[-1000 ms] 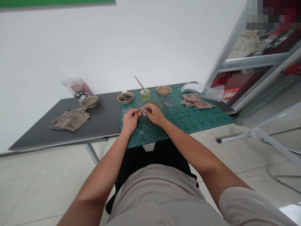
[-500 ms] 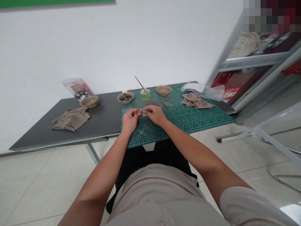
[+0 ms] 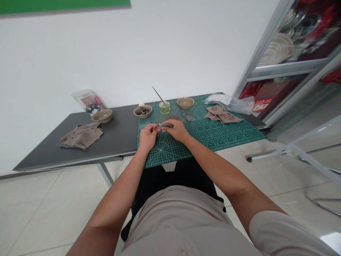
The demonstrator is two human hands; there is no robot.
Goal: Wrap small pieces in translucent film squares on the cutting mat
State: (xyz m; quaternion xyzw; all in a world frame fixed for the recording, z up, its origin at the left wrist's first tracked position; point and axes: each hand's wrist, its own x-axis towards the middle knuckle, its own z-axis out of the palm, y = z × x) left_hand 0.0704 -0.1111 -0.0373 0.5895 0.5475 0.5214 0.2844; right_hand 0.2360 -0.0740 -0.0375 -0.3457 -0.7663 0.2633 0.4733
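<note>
My left hand [image 3: 148, 137] and my right hand [image 3: 178, 131] meet over the green cutting mat [image 3: 213, 133], both with fingers pinched. Between them is a small dark grey strip-like piece [image 3: 167, 125] with a paler edge; its exact kind is too small to make out. A small grey flat piece [image 3: 144, 125] lies just behind my left hand. Beyond my right hand are a brownish patch [image 3: 174, 117] and a thin grey sheet [image 3: 189, 117], lying on the mat.
Behind my hands stand a bowl of dark bits [image 3: 142, 111], a yellowish glass jar [image 3: 164, 108] with a thin stick [image 3: 158, 94], and a brown bowl [image 3: 185, 103]. Rightward lie a brown cloth [image 3: 222, 114] and plastic bag [image 3: 231, 101]. Leftward are another cloth [image 3: 81, 135], bowl [image 3: 102, 116] and clear container [image 3: 87, 101].
The small piece between my fingers has turned slightly and its pale part shows less than a second ago. Both hands stay in nearly the same place.
</note>
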